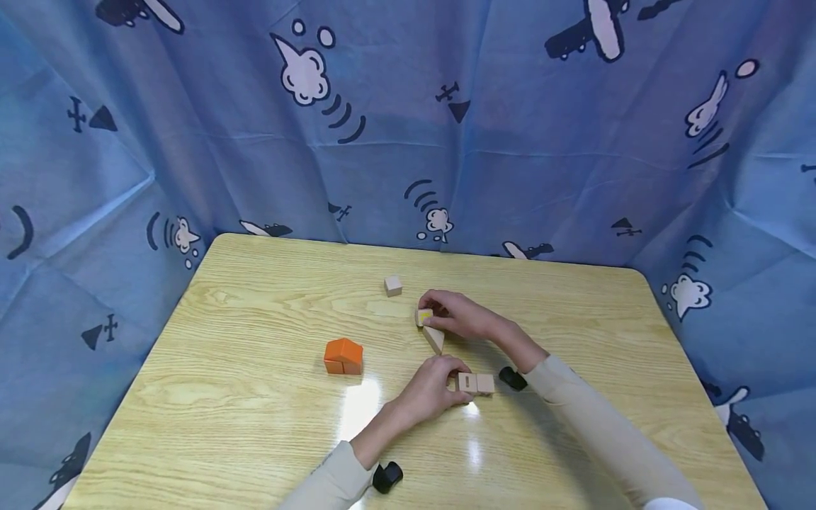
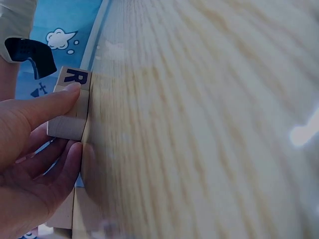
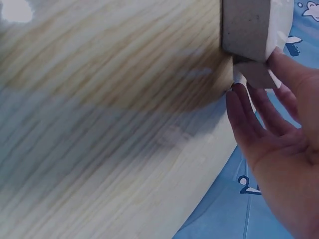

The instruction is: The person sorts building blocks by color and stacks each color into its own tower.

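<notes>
In the head view my left hand holds a small wooden cube between thumb and fingers. A second wooden cube sits against its right side. The left wrist view shows a dark letter R on a block face beside the thumb tip. Farther back, my right hand pinches a wooden cube with a yellow mark. Just in front of that cube lies a wooden triangular block, its edge close to the cube. In the right wrist view the cube is partly hidden behind a larger block.
Orange blocks stand together left of the hands, with a peaked top. Another plain wooden cube is toward the back of the wooden table. A blue patterned curtain hangs behind and along the sides.
</notes>
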`<state>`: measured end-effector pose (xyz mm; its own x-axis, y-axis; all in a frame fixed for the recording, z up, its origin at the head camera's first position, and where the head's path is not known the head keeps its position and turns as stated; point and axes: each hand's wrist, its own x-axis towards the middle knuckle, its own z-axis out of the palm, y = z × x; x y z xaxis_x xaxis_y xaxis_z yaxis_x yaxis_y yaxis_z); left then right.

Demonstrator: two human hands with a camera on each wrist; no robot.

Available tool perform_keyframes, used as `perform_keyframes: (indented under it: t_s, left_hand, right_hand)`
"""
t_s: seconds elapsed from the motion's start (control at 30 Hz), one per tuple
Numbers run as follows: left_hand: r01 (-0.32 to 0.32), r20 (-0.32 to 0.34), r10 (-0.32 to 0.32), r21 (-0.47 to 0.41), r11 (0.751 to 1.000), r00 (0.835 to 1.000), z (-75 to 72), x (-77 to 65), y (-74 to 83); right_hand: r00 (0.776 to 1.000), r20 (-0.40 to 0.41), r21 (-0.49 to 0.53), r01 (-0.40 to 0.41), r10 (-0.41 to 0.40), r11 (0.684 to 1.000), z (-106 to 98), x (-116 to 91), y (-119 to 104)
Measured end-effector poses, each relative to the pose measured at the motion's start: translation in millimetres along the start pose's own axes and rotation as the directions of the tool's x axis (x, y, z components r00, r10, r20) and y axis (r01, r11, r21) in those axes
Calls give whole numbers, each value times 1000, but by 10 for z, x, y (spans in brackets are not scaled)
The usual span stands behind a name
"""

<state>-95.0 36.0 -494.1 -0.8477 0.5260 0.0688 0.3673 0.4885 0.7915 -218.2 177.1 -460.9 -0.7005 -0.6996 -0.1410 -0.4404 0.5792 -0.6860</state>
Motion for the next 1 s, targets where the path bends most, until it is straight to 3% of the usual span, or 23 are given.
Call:
perform_keyframes:
  t_s: [0.17,0.57,1.0]
  left_hand:
    - [5,0,-5,8,1000,1000,-13,-19,1]
    - [12,-5,-12,-34,999,1000,-19,-85,-23]
    - [10,-30,-12,-62,998,999,-4,-66,-36]
  right_hand:
    - [998,-58,-33,16,-18,999,-22,-63,4]
    - [984,-171,33,56,-50,998,-54,-322,38]
    - [971,-238,70,40,-22,997,-48,-877,-14]
